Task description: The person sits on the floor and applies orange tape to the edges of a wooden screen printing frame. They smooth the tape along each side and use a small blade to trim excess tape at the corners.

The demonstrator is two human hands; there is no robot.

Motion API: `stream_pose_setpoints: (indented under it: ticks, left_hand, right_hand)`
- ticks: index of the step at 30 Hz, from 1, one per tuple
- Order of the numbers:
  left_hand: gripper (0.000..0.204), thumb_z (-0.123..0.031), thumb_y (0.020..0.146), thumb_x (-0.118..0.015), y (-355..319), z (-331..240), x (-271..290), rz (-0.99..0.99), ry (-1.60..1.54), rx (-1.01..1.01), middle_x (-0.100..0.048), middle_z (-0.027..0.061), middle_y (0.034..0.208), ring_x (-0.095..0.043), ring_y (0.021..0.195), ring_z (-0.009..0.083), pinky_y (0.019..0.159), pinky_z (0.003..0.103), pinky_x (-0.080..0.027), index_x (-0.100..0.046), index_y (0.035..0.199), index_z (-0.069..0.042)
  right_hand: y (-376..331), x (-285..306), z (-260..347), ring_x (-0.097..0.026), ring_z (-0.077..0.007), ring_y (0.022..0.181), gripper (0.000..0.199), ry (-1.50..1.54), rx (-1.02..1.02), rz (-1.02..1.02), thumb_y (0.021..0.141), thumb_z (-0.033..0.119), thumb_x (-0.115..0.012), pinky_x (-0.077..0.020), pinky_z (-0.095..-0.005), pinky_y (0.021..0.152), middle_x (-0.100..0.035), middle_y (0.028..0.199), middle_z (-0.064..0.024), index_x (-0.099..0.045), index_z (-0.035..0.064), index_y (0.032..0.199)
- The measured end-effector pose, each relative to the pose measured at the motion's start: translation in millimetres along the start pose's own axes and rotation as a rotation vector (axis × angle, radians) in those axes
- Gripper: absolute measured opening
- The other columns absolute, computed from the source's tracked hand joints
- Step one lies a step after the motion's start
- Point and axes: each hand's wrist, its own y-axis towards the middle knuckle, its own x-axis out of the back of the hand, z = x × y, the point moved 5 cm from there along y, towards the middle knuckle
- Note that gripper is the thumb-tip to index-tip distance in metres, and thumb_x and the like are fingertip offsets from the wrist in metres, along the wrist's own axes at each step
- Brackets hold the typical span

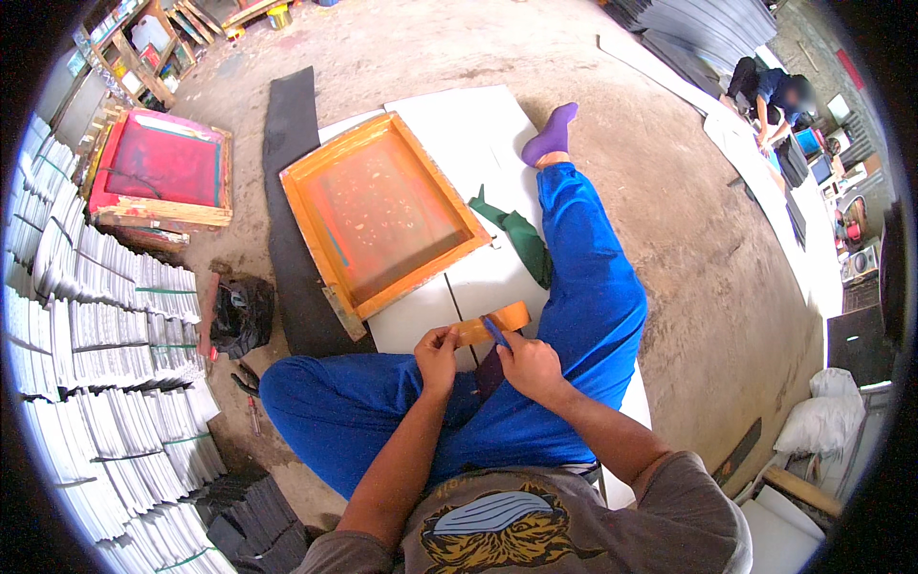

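Observation:
My left hand is closed, pinching one end of a strip of shiny orange-brown tape above my lap. The strip's other end curls up near my right hand. My right hand is closed round a slim blue tool, which lies across the tape; its exact kind is too small to make out. Just beyond my hands, a wooden-framed printing screen with an orange-red mesh rests on white boards. A dark green cloth lies between the screen and my outstretched leg.
A second screen, pink-red, sits at the far left near tall stacks of white sheets. A black bag stands beside a dark mat. Another person crouches at the far right. A white sack lies lower right.

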Motion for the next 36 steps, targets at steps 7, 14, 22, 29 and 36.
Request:
stream_pose_setpoints:
  ticks: [7, 14, 22, 29, 36]
  left_hand:
    - [0.015, -0.010, 0.096, -0.072, 2, 3, 0, -0.014, -0.041, -0.013, -0.072, 0.0071, 0.082, -0.067, 0.074, 0.0135, 0.070, 0.028, -0.055, -0.072, 0.096, 0.004]
    - [0.014, -0.010, 0.096, -0.072, 0, -1, 1, -0.004, -0.010, -0.026, -0.073, 0.0071, 0.083, -0.067, 0.075, 0.0132, 0.070, 0.027, -0.055, -0.073, 0.097, 0.004]
    - [0.015, -0.011, 0.096, -0.073, -3, -10, 0, 0.008, 0.013, -0.094, -0.073, 0.0072, 0.084, -0.068, 0.076, 0.0132, 0.072, 0.028, -0.055, -0.074, 0.099, 0.004]
    - [0.017, -0.011, 0.095, -0.074, 0, -3, 1, -0.004, 0.048, -0.068, -0.074, 0.0074, 0.085, -0.068, 0.077, 0.0135, 0.074, 0.028, -0.056, -0.074, 0.101, 0.005]
    - [0.016, -0.012, 0.097, -0.073, 28, -2, 30, -0.137, -0.149, -0.038, -0.071, 0.0046, 0.087, -0.064, 0.077, 0.0112, 0.074, 0.027, -0.054, -0.073, 0.102, 0.003]
  right_hand:
    - [1, -1, 8, -0.072, -0.0450, 0.073, 0.025, -0.054, 0.036, 0.074, 0.095, 0.028, -0.061, -0.0589, -0.0573, 0.071, -0.072, 0.079, -0.0237, -0.066, 0.0066, 0.107]
    - [3, -5, 10, -0.072, -0.0446, 0.073, 0.024, -0.069, 0.037, 0.078, 0.095, 0.028, -0.061, -0.0589, -0.0570, 0.071, -0.072, 0.080, -0.0242, -0.065, 0.0047, 0.099]
    - [13, -7, 19, -0.072, -0.0452, 0.078, 0.024, -0.107, -0.025, 0.162, 0.094, 0.028, -0.062, -0.0579, -0.0567, 0.076, -0.071, 0.082, -0.0256, -0.068, 0.0050, 0.094]
    - [8, 1, 19, -0.073, -0.0454, 0.076, 0.033, -0.130, 0.012, 0.220, 0.097, 0.031, -0.055, -0.0607, -0.0563, 0.072, -0.073, 0.083, -0.0271, -0.071, 0.0030, 0.095]
    - [11, 27, 3, -0.072, -0.0468, 0.076, 0.025, -0.016, 0.021, 0.077, 0.095, 0.027, -0.059, -0.0595, -0.0575, 0.071, -0.071, 0.081, -0.0289, -0.064, 0.0044, 0.106]
